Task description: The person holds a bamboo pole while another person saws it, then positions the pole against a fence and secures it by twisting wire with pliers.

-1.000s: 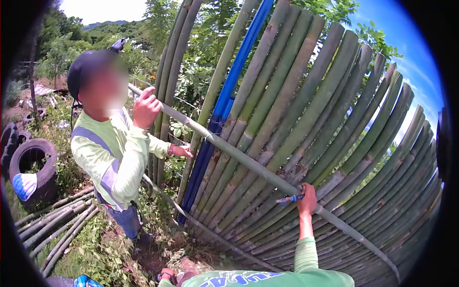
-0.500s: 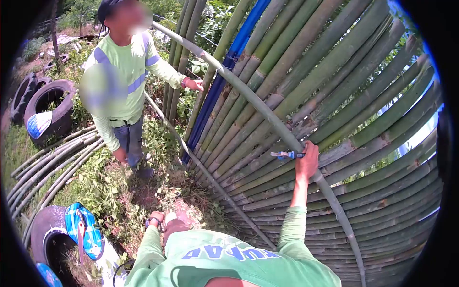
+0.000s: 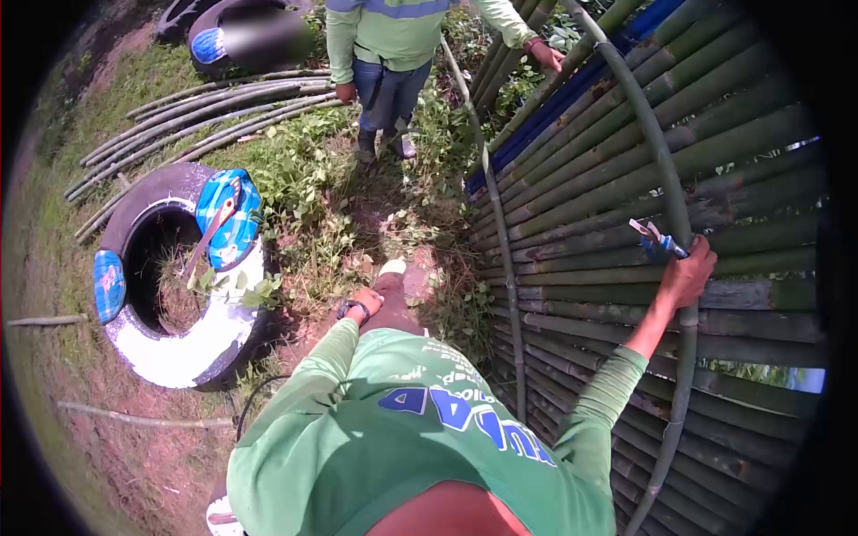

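Note:
My right hand is closed round the handle of a blue tool with metal jaws, which looks like pliers. This hand rests against the curved bamboo rail that crosses the fence. Behind the rail stand the green bamboo poles of the fence, side by side. Down by my leg, my left hand, with a dark band at the wrist, lies near my thigh; its fingers are partly hidden, and whether it holds anything is not clear.
A co-worker stands at the top, one hand by the fence. A half-white tyre with a blue checked cloth lies at left. Loose bamboo poles lie behind it. A second thin rail crosses the fence lower down.
The view has turned down and left, so the tyre shows more fully and the co-worker's head has left the frame. The blue tool remains in my right hand, now tilted differently.

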Tool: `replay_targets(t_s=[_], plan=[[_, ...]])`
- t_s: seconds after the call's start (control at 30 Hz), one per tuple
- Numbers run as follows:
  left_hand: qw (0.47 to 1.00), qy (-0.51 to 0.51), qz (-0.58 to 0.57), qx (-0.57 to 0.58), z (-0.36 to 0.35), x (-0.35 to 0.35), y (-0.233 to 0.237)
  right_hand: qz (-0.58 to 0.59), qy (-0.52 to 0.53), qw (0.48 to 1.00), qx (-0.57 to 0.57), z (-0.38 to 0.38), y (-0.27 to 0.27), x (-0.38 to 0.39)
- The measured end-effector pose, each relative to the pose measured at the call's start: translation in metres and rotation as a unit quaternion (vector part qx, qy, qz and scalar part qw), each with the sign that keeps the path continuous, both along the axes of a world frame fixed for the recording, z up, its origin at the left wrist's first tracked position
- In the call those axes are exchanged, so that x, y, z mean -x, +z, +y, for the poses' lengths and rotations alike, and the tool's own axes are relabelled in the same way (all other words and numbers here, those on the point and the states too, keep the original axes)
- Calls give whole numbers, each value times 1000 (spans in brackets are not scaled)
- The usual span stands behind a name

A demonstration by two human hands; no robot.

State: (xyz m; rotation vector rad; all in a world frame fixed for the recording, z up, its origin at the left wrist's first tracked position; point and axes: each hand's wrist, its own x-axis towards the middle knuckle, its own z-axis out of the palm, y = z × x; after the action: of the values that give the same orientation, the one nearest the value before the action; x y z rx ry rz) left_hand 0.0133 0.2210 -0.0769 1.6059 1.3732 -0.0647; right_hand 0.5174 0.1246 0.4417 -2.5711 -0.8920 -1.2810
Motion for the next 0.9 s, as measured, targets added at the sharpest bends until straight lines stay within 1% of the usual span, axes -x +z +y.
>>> replay_targets(t_s=[0.03,0.1,0.13,0.2,0.23,0.27,0.3,0.33,0.37,0.4,0.43,0.47,0.5,0.53,0.57,0.6,0.63,0.67,0.7,0.73,0.77,0.8,0.83,0.87,0.9], plan=[[997,-62,50,-8,1,2,37,4,2,1000,4,-1,0,1],[998,32,53,15,-11,16,21,2,-18,1000,18,-1,-2,-4],[997,49,54,14,-18,23,31,3,0,1000,16,-1,-4,-5],[993,9,118,21,-20,29,50,-9,-1,1000,23,-4,-3,-8],[991,-25,132,-11,-24,33,40,-11,4,1000,14,-4,-2,-8],[991,-31,128,-14,-25,37,28,-6,3,1000,23,-4,-1,-7],[991,-40,124,-13,-31,40,21,0,-1,999,35,-5,-2,-6],[993,-26,113,7,-36,45,11,-1,-1,1000,29,-3,-5,-3],[995,-24,97,17,-31,45,-5,-7,19,999,43,-2,-8,1],[997,-12,71,-20,-32,51,-78,-24,18,999,42,-7,-2,0],[998,54,13,15,-34,50,-14,-14,6,999,35,-6,5,7],[999,25,11,-40,-30,53,-47,-28,37,999,9,-7,6,6],[998,51,8,-35,-32,52,-13,-28,46,999,6,-8,7,3],[999,20,-3,-47,-25,57,-23,-30,52,998,-9,-7,7,3],[986,-99,33,-133,-16,61,-22,-30,69,997,-16,-9,8,3],[997,33,25,-65,-19,55,14,-25,80,996,-28,-9,7,2],[996,68,53,-39,-14,50,48,-20,87,995,-32,-9,7,4],[993,72,61,-69,-7,48,57,-10,98,994,-50,-8,9,6],[987,103,43,-112,0,43,66,3,111,992,-64,-8,9,9],[986,99,17,-136,4,37,101,0,109,992,-65,-6,3,9],[983,95,-8,-159,10,28,145,-24,172,979,-107,-4,-6,8],[976,74,-57,-196,14,20,166,-47,234,960,-148,-1,-12,10],[966,55,-104,-231,17,15,178,-53,268,947,-166,6,-15,30],[967,3,-139,-211,26,8,175,-26,292,941,-170,12,-34,42],[966,-37,-154,-203,25,-2,206,-18,285,945,-159,22,-51,62]])
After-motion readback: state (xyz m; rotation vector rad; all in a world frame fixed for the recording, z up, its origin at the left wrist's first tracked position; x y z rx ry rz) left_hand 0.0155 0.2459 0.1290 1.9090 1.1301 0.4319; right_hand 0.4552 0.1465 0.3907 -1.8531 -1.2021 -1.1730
